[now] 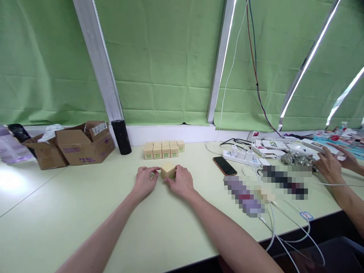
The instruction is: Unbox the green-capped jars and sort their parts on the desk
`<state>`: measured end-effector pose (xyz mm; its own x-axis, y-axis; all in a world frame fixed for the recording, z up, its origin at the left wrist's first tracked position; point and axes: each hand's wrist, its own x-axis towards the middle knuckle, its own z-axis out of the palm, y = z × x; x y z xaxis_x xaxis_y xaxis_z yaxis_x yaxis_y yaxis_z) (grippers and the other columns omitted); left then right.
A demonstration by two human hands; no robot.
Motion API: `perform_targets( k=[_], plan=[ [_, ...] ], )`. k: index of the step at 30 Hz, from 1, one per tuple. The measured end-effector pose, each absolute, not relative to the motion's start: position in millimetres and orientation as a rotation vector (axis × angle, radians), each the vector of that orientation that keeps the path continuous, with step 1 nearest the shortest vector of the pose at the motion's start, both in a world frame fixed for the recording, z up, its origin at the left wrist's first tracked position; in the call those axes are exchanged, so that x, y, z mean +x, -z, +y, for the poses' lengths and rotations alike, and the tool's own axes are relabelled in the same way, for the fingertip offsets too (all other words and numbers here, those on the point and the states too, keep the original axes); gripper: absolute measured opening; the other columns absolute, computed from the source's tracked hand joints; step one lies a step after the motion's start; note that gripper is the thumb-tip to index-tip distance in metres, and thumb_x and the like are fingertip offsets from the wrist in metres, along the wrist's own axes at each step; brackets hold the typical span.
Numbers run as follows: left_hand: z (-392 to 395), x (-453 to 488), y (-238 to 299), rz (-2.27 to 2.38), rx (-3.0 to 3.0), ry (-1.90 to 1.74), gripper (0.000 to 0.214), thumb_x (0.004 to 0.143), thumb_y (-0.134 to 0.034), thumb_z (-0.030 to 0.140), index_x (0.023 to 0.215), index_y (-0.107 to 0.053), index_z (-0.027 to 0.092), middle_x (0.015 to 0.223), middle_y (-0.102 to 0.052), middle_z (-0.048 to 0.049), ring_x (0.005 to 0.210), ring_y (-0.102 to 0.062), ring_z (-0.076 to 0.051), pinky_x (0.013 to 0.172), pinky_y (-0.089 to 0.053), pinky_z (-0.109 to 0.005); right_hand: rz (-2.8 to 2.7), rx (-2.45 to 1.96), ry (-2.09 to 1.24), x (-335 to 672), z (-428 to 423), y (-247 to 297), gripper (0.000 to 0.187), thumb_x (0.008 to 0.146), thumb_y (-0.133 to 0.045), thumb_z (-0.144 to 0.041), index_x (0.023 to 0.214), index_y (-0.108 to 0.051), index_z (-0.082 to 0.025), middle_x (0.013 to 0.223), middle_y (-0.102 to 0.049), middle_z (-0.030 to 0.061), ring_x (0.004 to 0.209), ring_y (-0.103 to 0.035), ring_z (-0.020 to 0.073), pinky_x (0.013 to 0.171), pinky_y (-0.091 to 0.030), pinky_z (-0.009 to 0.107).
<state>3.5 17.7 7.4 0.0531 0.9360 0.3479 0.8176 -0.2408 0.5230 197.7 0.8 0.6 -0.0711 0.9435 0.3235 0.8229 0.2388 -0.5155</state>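
A small tan cardboard box (167, 170) stands on the table between my hands, with one corner turned toward me. My right hand (182, 182) grips it from the right, thumb at the front and fingers along the far side. From the left, my left hand (146, 182) has its bent fingers at the box's left edge, the index fingertip against it. Behind them, a row of similar small boxes (162, 150) with green-marked labels stands close together.
Left are an open cardboard carton (85, 146) and a black cylinder (121, 137). To the right lie a phone (225, 166), a power strip (241, 157), loose white cables (274, 227) and blurred-out items. A co-worker's hands (330, 165) handle a white object at the far right.
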Motion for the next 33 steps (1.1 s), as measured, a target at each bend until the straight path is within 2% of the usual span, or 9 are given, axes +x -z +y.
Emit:
perform_targets(
  k=[5,9,13,16,22,25,28,33],
  plan=[
    [8,6,-1,1.713,2.222,-0.906,0.028,0.089,-0.056,0.03,0.107,-0.077,0.024,0.106,-0.077,-0.0088,0.122,-0.056,-0.033,0.106,-0.046,-0.048,-1.943,-1.536,-0.293,201,2,1,0.041,0.084,-0.073,-0.052,0.104,-0.055,-0.021,0.107,-0.069,0.0114,0.097,-0.061,0.0285,0.077,-0.045,0.036],
    [5,3,-1,1.713,2.136,-0.945,0.034,0.09,-0.055,0.028,0.117,-0.074,0.022,0.097,-0.078,-0.008,0.116,-0.061,-0.032,0.103,-0.048,-0.046,-1.948,-1.437,-0.396,209,4,2,0.038,0.081,-0.078,-0.044,0.106,-0.059,-0.022,0.106,-0.071,0.0073,0.098,-0.062,0.0264,0.079,-0.045,0.034],
    [-1,5,-1,1.699,2.128,-0.962,0.038,0.092,-0.057,0.024,0.127,-0.071,0.022,0.105,-0.078,-0.0086,0.123,-0.057,-0.032,0.107,-0.046,-0.046,-1.908,-1.353,-0.49,222,11,8,0.05,0.078,-0.08,-0.037,0.122,-0.059,-0.025,0.109,-0.071,0.0052,0.105,-0.061,0.0263,0.086,-0.047,0.036],
    [-4,7,0,1.667,2.154,-0.952,0.04,0.092,-0.057,0.021,0.13,-0.068,0.023,0.109,-0.078,-0.0074,0.126,-0.055,-0.031,0.11,-0.044,-0.048,-1.863,-1.327,-0.509,231,18,13,0.052,0.078,-0.077,-0.034,0.126,-0.06,-0.026,0.112,-0.071,0.0054,0.106,-0.061,0.0262,0.088,-0.048,0.037],
    [-5,7,5,1.674,2.145,-0.985,0.048,0.092,-0.056,0.017,0.139,-0.06,0.023,0.125,-0.074,-0.0083,0.134,-0.046,-0.031,0.116,-0.038,-0.053,-1.643,-1.36,-0.549,236,23,17,0.023,0.086,-0.055,-0.029,0.107,-0.064,-0.026,0.086,-0.07,0.0021,0.085,-0.065,0.0231,0.076,-0.048,0.035],
    [-8,8,3,1.671,2.157,-0.967,0.045,0.091,-0.057,0.018,0.135,-0.063,0.022,0.128,-0.072,-0.01,0.134,-0.046,-0.032,0.116,-0.038,-0.054,-1.635,-1.308,-0.585,231,22,16,0.022,0.087,-0.051,-0.03,0.105,-0.063,-0.025,0.079,-0.07,0.0004,0.075,-0.065,0.0216,0.07,-0.048,0.033],
    [-11,10,-2,1.664,2.178,-0.979,0.037,0.091,-0.056,0.018,0.125,-0.069,0.022,0.124,-0.073,-0.0098,0.132,-0.048,-0.032,0.114,-0.039,-0.053,-1.64,-1.238,-0.626,226,20,17,0.025,0.085,-0.05,-0.028,0.106,-0.062,-0.025,0.079,-0.071,0.0007,0.075,-0.067,0.0218,0.068,-0.049,0.032],
    [-12,10,-5,1.628,2.156,-1.013,0.027,0.088,-0.057,0.016,0.107,-0.076,0.023,0.114,-0.074,-0.0102,0.131,-0.049,-0.031,0.112,-0.044,-0.051,-1.61,-1.151,-0.723,223,21,20,0.034,0.086,-0.047,-0.025,0.117,-0.06,-0.023,0.097,-0.077,0.0051,0.09,-0.07,0.0221,0.082,-0.052,0.036]
  ],
)
